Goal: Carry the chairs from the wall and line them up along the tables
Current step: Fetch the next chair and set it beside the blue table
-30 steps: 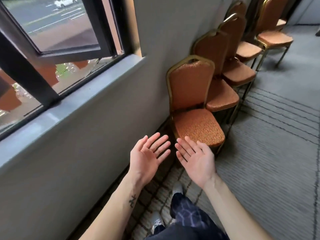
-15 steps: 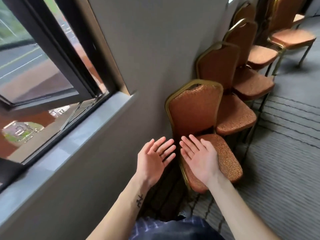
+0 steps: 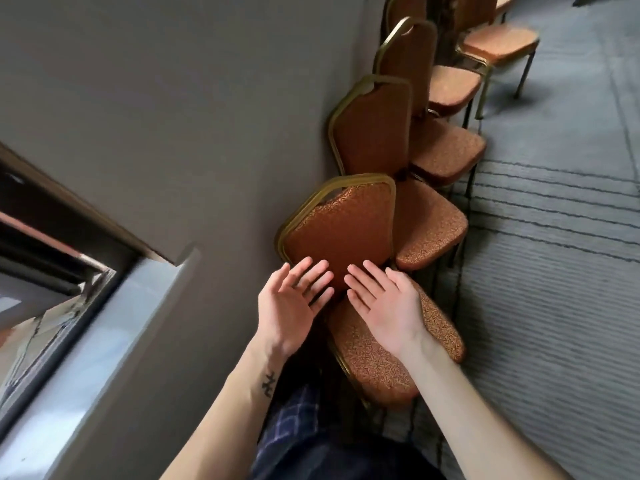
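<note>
Head view: a plain grey wall [image 3: 173, 116] runs up the left and middle. A dark-framed window [image 3: 52, 265] and its pale sill [image 3: 114, 341] sit at the lower left, both smeared by blur and cut off by the edge. Grey striped carpet [image 3: 554, 271] fills the right.

A row of orange chairs with gold frames stands against the wall. The nearest chair [image 3: 343, 237] is just ahead of the person, its legs mostly hidden under the seat. The second chair [image 3: 429, 230] and third chair [image 3: 446, 150] overlap closely behind it. The farther ones are cut off at the top edge, so their number is unclear.

The left hand [image 3: 287, 306] and right hand [image 3: 388, 306] are held palm-up side by side, fingers straight and spread, holding nothing. They cover the place where the nearest chair's back meets its seat. Whether they touch the chair cannot be told.

A small dark tattoo [image 3: 268, 384] marks the left forearm. Dark checked trousers [image 3: 294, 427] show between the arms.
</note>
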The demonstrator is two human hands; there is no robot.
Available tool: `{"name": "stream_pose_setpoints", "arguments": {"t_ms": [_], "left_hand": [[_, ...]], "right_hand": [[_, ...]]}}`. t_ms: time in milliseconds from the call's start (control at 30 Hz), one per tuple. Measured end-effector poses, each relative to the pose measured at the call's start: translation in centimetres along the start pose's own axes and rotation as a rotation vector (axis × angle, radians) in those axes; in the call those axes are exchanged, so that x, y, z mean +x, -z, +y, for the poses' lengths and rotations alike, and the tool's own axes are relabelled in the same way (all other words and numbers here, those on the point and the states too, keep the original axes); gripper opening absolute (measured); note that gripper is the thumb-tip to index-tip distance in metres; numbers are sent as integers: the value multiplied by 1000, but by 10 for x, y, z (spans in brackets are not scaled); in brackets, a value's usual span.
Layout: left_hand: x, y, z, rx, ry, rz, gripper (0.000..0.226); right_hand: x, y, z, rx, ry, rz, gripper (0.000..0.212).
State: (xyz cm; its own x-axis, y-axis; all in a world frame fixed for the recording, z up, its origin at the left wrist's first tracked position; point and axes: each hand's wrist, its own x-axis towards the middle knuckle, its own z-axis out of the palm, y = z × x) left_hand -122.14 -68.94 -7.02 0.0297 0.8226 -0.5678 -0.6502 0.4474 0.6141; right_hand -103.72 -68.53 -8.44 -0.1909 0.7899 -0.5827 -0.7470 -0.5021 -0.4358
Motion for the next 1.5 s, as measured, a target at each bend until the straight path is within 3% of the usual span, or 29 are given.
{"name": "stream_pose_setpoints", "arguments": {"t_ms": [433,633,800,1067,1267,1500], "left_hand": [[243,-53,126,295,47,-23,39],[301,-81,140,452,50,22,35],[339,-97,138,619,119,-47,28],[348,-96,141,563,249,-141,45],[328,-99,137,565,270,-175,50],[271,-111,117,554,378,-400,56]], "right_hand": [[160,-67,-30,163,6,115,45],[218,-86,-32,249,-1,173,40],[253,-92,-27,290,-13,219,36],[270,-102,-5,258,-13,251,39],[252,-106,-6,228,56,285,22],[189,-69,4,93,244,311,31]]}}
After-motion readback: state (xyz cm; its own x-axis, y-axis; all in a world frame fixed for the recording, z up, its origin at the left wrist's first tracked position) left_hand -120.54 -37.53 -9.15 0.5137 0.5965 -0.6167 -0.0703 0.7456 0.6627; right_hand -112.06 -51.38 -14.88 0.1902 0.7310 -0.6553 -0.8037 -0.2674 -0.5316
